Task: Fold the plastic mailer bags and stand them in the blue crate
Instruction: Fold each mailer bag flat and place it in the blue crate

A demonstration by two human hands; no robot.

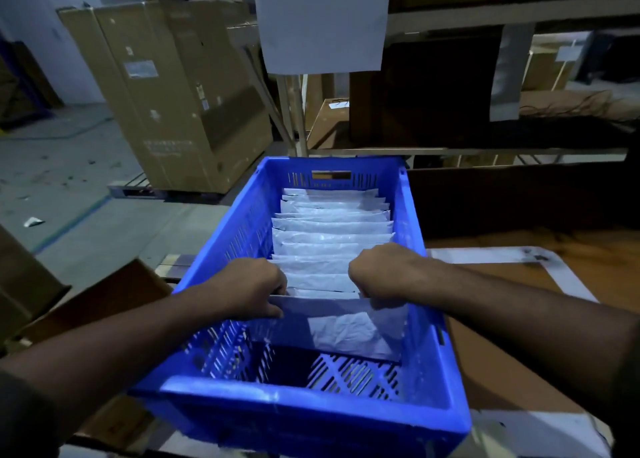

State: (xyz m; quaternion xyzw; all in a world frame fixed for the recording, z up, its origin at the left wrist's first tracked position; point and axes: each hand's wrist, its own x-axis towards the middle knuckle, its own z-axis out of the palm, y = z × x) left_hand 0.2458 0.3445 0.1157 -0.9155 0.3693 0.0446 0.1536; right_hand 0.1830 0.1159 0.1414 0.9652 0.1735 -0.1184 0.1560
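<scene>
Inside the blue crate [429, 319], near its front wall, both hands hold one folded mailer bag [343, 329] upright. Left hand [254, 289] pinches the bag's top edge at the left end, fingers curled over it; right hand [375, 274] grips the right end the same way. Bag stands just in front of the row of filed mailer bags [332, 236], which runs back to the crate's far wall. Bottom edge looks close to the crate floor; touching or not, cannot tell. Bare slotted floor shows between this bag and the near wall. Step in hand, judged: seating the bag at the front of the row. Next likely calls for pressing it back against the row, then letting go without it flopping forward. Crate sits on a brown bench [519, 371].
</scene>
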